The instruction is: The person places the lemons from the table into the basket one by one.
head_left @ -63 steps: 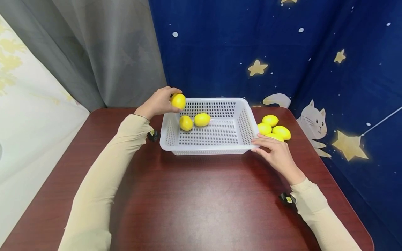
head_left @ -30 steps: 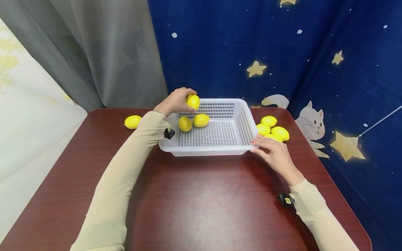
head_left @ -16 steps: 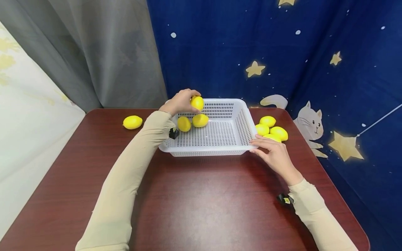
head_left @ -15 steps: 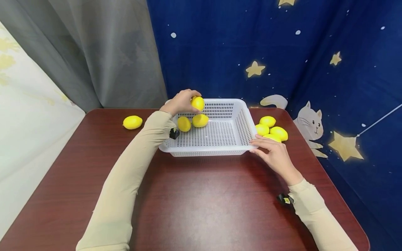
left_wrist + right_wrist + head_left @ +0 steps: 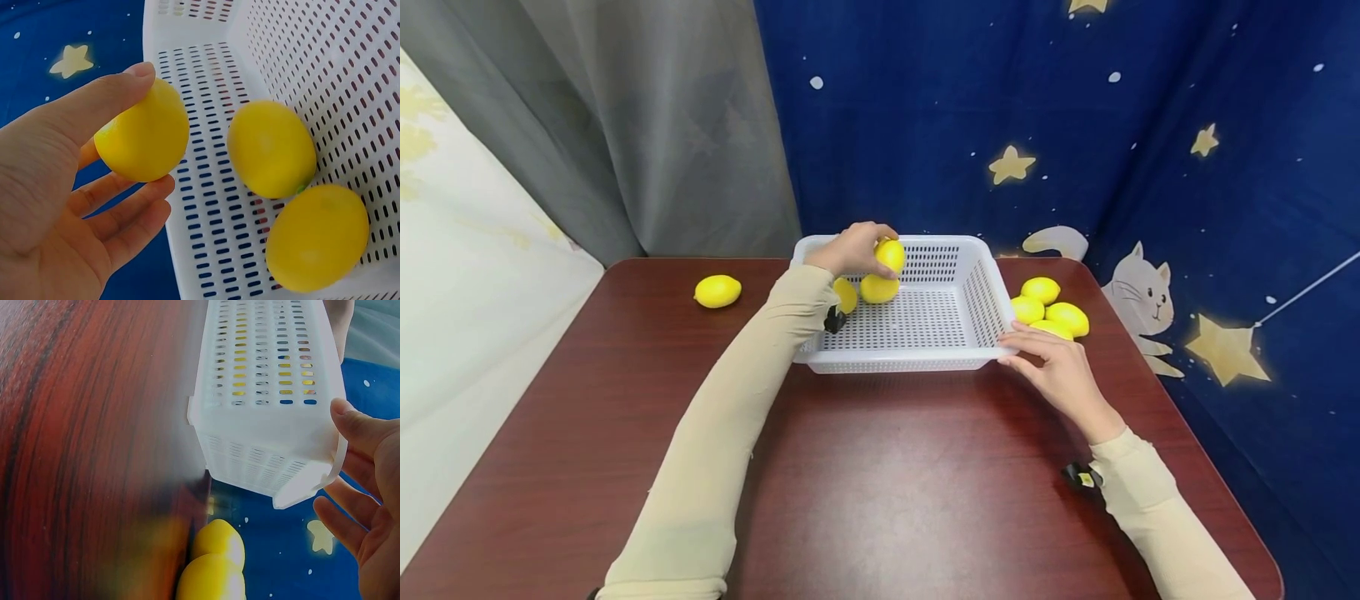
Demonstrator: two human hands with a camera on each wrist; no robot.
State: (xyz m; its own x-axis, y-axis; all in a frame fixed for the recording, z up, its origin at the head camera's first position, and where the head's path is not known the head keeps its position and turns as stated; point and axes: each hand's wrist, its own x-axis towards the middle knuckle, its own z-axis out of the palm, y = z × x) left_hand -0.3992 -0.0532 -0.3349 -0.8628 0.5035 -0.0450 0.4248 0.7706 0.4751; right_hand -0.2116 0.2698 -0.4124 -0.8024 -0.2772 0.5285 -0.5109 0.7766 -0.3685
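Observation:
My left hand (image 5: 857, 250) holds a yellow lemon (image 5: 891, 256) between thumb and fingers, over the left part of a white perforated plastic basket (image 5: 917, 355). Inside the basket lie two more lemons, seen side by side in the left wrist view: one lemon (image 5: 272, 149) nearer the held one, another lemon (image 5: 317, 237) beyond it. In the head view my hand and wrist partly cover them. At the basket's front right corner my right hand (image 5: 1060, 371) pinches the rim, thumb on one side and fingers on the other, as the right wrist view shows.
Several lemons (image 5: 1067, 319) sit in a cluster right of the basket, by my right fingers. A single lemon (image 5: 717, 292) lies on the dark red table (image 5: 880, 483) at the left. Behind the table hang a grey curtain (image 5: 700, 125) and a blue star-patterned one (image 5: 910, 125).
My left hand has carried the lemon rightward from the basket's left edge and lower over the inside. The single lemon at left came into view as my arm moved off it. My right hand stayed put.

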